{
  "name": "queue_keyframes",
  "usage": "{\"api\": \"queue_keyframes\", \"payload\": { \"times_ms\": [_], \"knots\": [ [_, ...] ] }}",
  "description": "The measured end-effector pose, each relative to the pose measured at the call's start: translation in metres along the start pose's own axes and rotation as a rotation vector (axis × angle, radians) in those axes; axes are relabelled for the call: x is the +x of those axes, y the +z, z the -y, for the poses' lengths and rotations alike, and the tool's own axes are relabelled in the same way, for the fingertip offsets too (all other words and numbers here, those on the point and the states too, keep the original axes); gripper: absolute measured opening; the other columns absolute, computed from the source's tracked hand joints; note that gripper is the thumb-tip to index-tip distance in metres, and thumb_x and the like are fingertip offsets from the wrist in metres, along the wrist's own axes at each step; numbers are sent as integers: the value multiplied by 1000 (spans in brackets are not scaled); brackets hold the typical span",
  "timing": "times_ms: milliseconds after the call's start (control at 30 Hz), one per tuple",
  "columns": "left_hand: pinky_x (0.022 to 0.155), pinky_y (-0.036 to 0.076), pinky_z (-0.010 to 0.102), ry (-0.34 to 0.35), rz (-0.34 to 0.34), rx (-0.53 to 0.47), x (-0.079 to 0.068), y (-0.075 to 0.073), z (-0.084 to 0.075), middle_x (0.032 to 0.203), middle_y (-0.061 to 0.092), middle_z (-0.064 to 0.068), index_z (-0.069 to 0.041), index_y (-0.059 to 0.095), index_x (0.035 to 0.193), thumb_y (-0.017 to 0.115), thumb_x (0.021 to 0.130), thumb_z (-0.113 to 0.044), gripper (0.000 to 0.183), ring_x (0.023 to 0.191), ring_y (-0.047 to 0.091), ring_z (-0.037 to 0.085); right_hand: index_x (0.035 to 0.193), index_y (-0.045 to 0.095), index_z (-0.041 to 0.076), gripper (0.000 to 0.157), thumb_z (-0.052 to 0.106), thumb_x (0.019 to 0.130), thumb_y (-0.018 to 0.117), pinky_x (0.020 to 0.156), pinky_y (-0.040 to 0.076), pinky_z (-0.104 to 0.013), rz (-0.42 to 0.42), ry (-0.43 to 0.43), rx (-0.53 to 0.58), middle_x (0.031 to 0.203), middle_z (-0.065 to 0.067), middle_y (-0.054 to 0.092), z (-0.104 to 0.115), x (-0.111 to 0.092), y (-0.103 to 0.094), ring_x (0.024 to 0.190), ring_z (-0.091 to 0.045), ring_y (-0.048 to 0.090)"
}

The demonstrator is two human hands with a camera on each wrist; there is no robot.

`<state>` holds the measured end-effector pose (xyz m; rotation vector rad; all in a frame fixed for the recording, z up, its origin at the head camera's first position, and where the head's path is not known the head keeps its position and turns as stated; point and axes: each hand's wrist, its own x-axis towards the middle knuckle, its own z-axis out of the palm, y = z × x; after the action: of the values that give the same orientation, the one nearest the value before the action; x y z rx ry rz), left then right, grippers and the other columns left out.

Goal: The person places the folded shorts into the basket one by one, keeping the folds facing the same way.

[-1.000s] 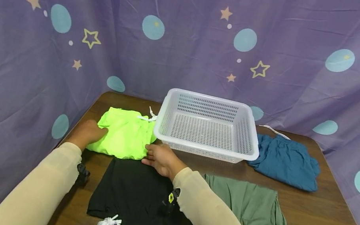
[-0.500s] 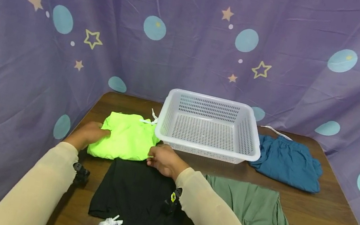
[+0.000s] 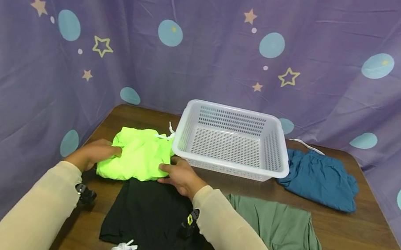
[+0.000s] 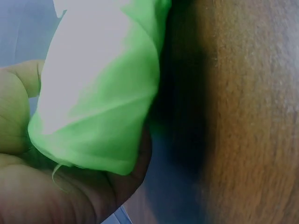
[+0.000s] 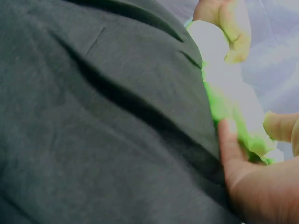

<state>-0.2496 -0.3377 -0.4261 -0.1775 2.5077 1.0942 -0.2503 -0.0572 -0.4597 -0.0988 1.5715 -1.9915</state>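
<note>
One white basket and black shorts border the neon-green garment.

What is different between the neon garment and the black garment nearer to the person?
Colour: the neon garment is bright yellow-green; the black garment is dark.
Handling: the left hand and right hand hold the neon garment; neither grips the black garment.
Cord: the neon garment has a white cord at its far side; the black garment has a white bow at its near edge.
Both are cloth.
</note>
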Motion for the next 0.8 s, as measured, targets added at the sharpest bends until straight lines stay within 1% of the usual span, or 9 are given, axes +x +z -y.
{"api": "queue_keyframes", "payload": {
  "times_ms": [67,167,267,333,400,500,633,733,800],
  "knots": [
    [92,37,47,18,12,-22,-1,0,0,140,30,26,12,30,138,54,87,-29,70,122,33,39,142,27,-1,59,-4,90,54,77,52,-44,5,-1,13,127,-16,44,-2,0,-1,104,-29,54],
    [96,34,47,39,25,-59,-1,1,1,145,23,28,12,16,143,53,87,-23,76,126,28,40,144,25,3,64,-11,87,50,74,52,-45,12,-1,30,125,-15,45,-4,0,-2,102,-30,55],
    [88,40,39,58,48,-94,-2,2,4,141,30,25,10,18,144,53,87,-17,72,118,37,35,143,24,7,69,-14,82,50,70,52,-44,31,-5,34,122,-16,46,-6,-1,-4,99,-29,55],
    [81,45,36,63,61,-144,-2,3,6,134,37,24,8,21,144,53,87,-14,69,109,45,32,142,24,8,71,-14,80,50,68,52,-44,50,-14,32,120,-17,47,-6,-1,-4,96,-30,56],
    [73,48,36,66,76,-205,-4,4,9,123,45,22,6,25,142,53,86,-10,65,98,52,29,143,23,9,74,-14,78,50,66,52,-43,65,-17,27,120,-17,48,-6,-2,-5,95,-29,56],
    [68,51,37,73,93,-297,-6,5,11,109,51,19,4,29,140,52,86,-6,60,83,58,26,145,19,12,78,-14,78,50,65,52,-43,76,-13,22,121,-15,47,-6,-3,-5,96,-29,56],
    [66,52,40,90,98,-372,-11,5,11,102,54,18,3,27,141,51,86,-3,60,79,61,26,146,17,11,79,-14,79,51,66,52,-44,90,-18,5,122,-14,47,-4,-4,-4,97,-29,56],
    [65,53,41,96,79,-378,-16,4,10,98,55,18,2,27,141,50,87,-3,58,77,61,26,146,19,12,80,-14,78,50,67,52,-45,117,-35,-10,124,-13,48,-2,-4,-1,99,-29,56],
    [65,53,41,107,70,-361,-21,2,9,98,56,18,2,27,141,50,88,-4,58,77,61,26,147,20,14,81,-15,77,49,67,52,-46,144,-53,-22,125,-11,49,1,-6,3,98,-29,57]
  ]
}}
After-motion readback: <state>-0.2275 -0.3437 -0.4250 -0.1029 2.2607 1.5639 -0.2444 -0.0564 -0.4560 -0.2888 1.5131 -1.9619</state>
